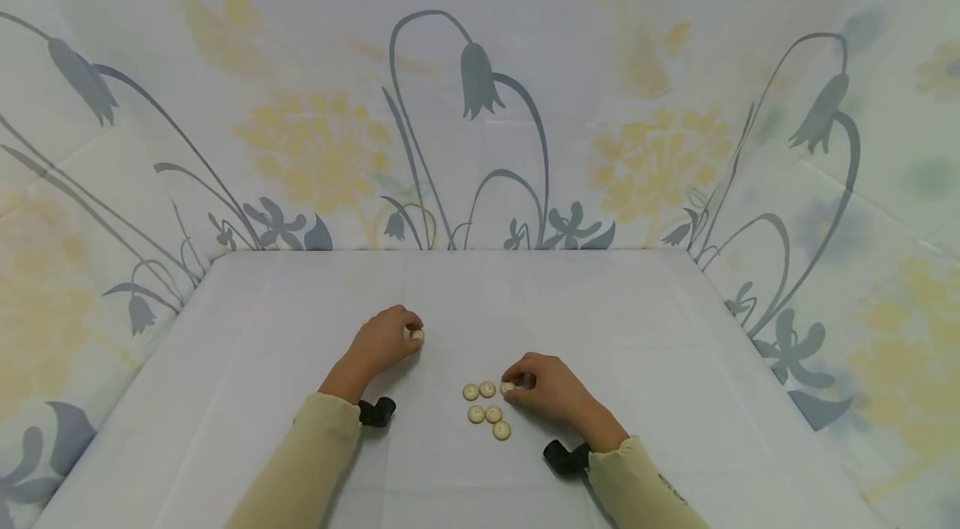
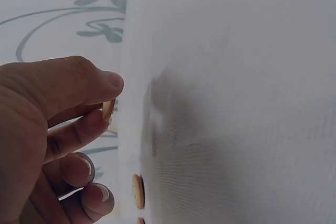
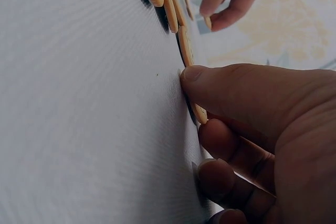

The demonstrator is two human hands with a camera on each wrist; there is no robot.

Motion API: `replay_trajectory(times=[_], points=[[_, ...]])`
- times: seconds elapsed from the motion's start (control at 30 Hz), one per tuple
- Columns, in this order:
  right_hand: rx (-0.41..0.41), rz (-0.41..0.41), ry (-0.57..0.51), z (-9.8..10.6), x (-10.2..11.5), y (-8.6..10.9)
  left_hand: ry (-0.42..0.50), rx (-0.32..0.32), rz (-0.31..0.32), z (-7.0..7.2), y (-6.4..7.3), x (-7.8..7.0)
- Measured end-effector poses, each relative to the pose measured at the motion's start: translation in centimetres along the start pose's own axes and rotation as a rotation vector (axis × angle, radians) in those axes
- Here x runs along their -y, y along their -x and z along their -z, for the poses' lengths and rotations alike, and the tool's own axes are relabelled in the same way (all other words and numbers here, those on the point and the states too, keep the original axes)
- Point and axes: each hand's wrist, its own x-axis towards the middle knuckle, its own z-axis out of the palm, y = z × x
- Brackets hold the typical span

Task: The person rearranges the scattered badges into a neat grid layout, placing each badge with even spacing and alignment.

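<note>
Long beige sleeves (image 1: 303, 462), two black wrist cameras (image 1: 381, 411)

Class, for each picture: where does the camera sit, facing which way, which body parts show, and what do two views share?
Head: on the head, facing forward and down at the white tabletop; left hand, right hand and sleeves show.
Left wrist: on that wrist, facing the left hand's pinched disc; only that hand shows.
Right wrist: on that wrist, facing the right hand's pinched disc; both hands show.
Shared: both hands appear in head and right wrist views.
</note>
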Motion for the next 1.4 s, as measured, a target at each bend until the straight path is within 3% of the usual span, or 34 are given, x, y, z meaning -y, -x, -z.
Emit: replay_trajectory(times=[0.3,0.8,1.4], points=[[0.007,-0.005,-0.002,0.0,-0.1,-0.1,0.025,0.027,0.029,0.7,-0.6,0.3],[0.003,-0.021,-0.007,0.1,0.1,0.1,0.075,0.061,0.082,0.4,-1.7,1.7],[0.008,-0.024,0.001,0.0,0.1,0.1,0.043,0.054,0.067,0.2,-1.5,2.2]])
